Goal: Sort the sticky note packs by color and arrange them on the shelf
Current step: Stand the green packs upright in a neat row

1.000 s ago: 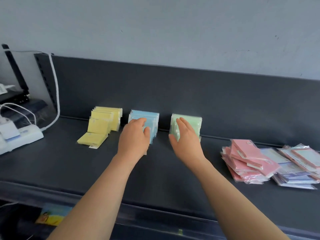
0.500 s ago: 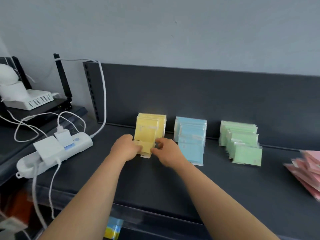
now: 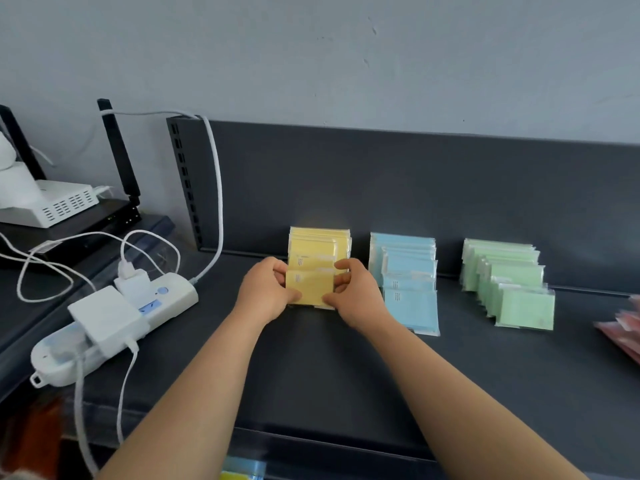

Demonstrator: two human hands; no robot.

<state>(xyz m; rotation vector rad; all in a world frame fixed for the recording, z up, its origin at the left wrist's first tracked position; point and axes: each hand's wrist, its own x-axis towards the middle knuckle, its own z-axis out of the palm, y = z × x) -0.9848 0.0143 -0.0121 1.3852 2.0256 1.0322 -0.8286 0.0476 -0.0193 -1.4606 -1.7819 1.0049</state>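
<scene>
Three rows of sticky note packs lean against the dark shelf's back panel: yellow packs, blue packs and green packs. My left hand grips the left edge of the front yellow pack, fingers curled round it. My right hand grips the same pack's right edge. The pack stands upright between both hands at the front of the yellow row. A few pink packs show at the right edge, mostly out of frame.
A white power strip with plugs and white cables lies on the shelf to the left of my hands. A white box and a black router with antennas sit on a lower shelf at far left. Dark shelf surface stretches in front.
My hands left the blue and green rows and moved to the yellow row. The fallen yellow packs now stand upright, held between both hands. The view turned left.
</scene>
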